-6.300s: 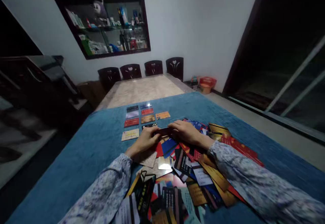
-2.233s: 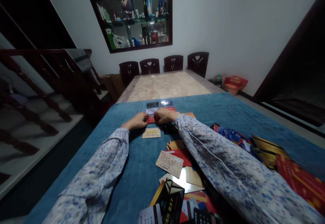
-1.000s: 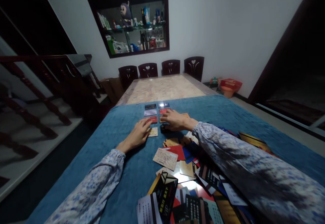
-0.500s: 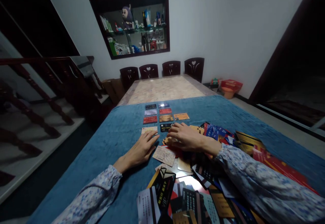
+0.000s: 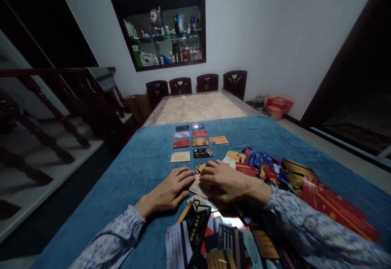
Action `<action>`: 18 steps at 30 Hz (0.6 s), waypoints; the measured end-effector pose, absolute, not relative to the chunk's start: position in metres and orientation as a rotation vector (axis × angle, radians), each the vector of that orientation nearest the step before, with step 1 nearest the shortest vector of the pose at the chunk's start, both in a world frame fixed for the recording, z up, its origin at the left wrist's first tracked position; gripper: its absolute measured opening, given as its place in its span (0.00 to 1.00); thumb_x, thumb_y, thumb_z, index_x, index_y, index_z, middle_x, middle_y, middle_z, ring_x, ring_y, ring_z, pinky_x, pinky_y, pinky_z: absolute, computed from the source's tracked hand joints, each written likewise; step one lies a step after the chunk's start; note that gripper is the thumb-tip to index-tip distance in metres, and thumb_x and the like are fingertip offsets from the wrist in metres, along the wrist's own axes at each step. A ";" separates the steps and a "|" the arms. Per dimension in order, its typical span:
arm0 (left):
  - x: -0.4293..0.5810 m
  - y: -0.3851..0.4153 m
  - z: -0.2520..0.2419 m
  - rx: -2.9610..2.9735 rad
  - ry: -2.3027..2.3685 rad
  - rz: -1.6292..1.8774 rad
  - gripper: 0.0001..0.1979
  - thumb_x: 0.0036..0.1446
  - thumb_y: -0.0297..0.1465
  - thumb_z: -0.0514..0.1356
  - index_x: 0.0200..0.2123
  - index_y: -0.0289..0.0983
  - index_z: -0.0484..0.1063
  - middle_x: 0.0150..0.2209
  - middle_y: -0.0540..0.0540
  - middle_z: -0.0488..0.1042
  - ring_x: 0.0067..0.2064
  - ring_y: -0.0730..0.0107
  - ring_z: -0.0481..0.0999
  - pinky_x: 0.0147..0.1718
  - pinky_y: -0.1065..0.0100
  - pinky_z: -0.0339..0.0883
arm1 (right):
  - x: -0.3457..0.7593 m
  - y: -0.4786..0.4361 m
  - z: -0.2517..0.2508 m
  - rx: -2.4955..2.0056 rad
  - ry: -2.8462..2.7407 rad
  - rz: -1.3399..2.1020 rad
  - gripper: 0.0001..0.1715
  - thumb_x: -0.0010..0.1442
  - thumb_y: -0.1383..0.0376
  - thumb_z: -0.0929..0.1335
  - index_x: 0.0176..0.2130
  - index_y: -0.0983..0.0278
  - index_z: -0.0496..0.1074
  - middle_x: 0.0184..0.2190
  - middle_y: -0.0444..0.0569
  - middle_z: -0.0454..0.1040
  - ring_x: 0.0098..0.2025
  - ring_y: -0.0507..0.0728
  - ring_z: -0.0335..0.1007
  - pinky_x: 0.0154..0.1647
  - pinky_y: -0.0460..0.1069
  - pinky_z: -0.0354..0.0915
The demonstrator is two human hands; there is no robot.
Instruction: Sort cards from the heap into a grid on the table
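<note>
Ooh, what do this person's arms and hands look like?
Long, loose, whitish sleeves speckled with blue, maybe little flowers, end in gathered-looking cuffs. The left grip and right grip are bare hands: no gloves, and no rings that I can see.

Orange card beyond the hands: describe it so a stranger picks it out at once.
A blue cloth covers the near part of the table. Near the cloth's far edge, cards lie in two neat columns; find the gold card in the right-hand column. The orange card lies just right of that, the only laid-out card outside the two columns.
</note>
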State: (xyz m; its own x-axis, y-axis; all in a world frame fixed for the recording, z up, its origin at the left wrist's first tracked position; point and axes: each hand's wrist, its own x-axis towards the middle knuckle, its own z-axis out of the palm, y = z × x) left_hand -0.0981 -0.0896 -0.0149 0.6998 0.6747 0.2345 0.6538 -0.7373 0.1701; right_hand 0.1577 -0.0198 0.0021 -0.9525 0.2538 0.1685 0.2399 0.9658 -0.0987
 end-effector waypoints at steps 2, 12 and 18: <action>-0.098 -0.091 -0.015 2.827 1.103 0.433 0.27 0.62 0.28 0.57 0.65 0.40 0.60 0.62 0.37 0.67 0.65 0.51 0.61 0.62 0.46 0.61 | 0.157 -0.023 0.005 -0.354 -2.956 0.122 0.19 0.54 0.60 0.69 0.45 0.63 0.73 0.43 0.53 0.74 0.46 0.61 0.62 0.42 0.54 0.56; -0.093 -0.091 -0.016 2.812 1.135 0.485 0.21 0.62 0.29 0.59 0.59 0.39 0.66 0.57 0.39 0.71 0.63 0.51 0.63 0.60 0.48 0.62 | 0.155 -0.024 0.003 -0.389 -2.992 0.140 0.17 0.59 0.54 0.69 0.43 0.63 0.74 0.45 0.55 0.74 0.49 0.62 0.63 0.43 0.54 0.57; -0.090 -0.092 -0.014 2.829 1.146 0.460 0.15 0.64 0.30 0.57 0.54 0.37 0.69 0.50 0.39 0.74 0.60 0.52 0.66 0.59 0.49 0.63 | 0.155 -0.026 0.004 -0.396 -2.985 0.083 0.12 0.62 0.59 0.66 0.41 0.64 0.74 0.44 0.55 0.75 0.47 0.61 0.64 0.42 0.54 0.55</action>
State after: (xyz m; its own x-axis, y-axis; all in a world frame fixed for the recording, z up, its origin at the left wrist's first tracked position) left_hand -0.0897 -0.0923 -0.0141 0.6802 0.6881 0.2527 0.6717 -0.7231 0.1612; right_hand 0.1547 -0.0256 0.0043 -0.9572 0.2628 0.1211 0.2557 0.9641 -0.0716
